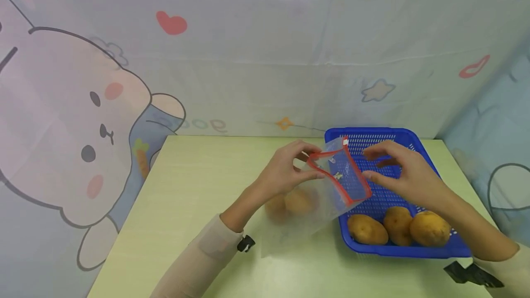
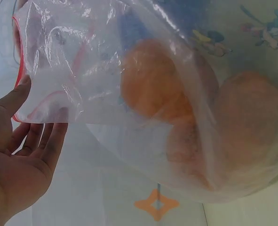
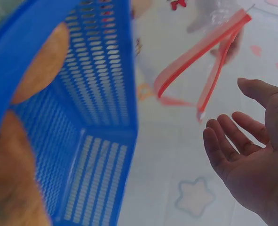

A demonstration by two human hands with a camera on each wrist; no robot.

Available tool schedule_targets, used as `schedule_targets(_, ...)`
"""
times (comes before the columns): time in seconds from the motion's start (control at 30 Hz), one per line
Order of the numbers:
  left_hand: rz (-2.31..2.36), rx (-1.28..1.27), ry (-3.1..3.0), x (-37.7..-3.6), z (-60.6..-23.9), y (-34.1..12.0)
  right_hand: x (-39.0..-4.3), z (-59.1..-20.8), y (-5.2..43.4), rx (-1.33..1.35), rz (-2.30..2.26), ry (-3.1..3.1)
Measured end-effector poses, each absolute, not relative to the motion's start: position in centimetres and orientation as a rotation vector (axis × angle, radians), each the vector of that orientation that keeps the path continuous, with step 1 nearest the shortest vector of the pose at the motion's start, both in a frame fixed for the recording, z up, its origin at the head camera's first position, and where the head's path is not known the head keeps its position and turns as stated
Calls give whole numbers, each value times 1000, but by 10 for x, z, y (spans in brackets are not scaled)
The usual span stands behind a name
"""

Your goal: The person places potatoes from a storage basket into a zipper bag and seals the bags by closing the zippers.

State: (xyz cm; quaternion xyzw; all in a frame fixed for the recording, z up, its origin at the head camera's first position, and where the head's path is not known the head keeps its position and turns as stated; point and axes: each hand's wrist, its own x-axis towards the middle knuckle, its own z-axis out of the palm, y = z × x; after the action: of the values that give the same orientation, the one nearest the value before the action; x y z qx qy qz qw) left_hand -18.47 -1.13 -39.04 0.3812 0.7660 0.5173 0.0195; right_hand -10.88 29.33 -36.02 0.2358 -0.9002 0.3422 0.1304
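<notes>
My left hand [image 1: 287,169] pinches the red-edged mouth of a clear zip bag [image 1: 325,213], thumb on one side and fingers on the other. The mouth gapes toward the right, with a white slider at its far corner. Potatoes [image 2: 153,80] lie low in the bag, blurred by the cloudy plastic. To the right of the mouth, my right hand [image 1: 407,174] hovers over the basket with fingers loosely bent, holding nothing. In the right wrist view its fingertips stand apart from the red zip strip [image 3: 202,54].
A blue perforated basket [image 1: 407,253] stands at the right of the pale table [image 1: 198,197], partly behind the bag. Three potatoes [image 1: 367,229] sit along its near side. A printed cloth [image 1: 256,59] hangs behind the table.
</notes>
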Motion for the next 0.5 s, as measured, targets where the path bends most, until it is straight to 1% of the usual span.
schedule_targets(0.2, 1601, 1198, 2374, -184, -388, -12, -101, -382, 322, 639, 968, -2632)
schedule_targets(0.33, 1602, 1194, 2365, -185, -388, -13, -97, -408, 332, 647, 990, -2681)
schedule_targets(0.5, 1594, 1186, 2378, -185, -389, -14, -93, -442, 334, 650, 1073, -2785)
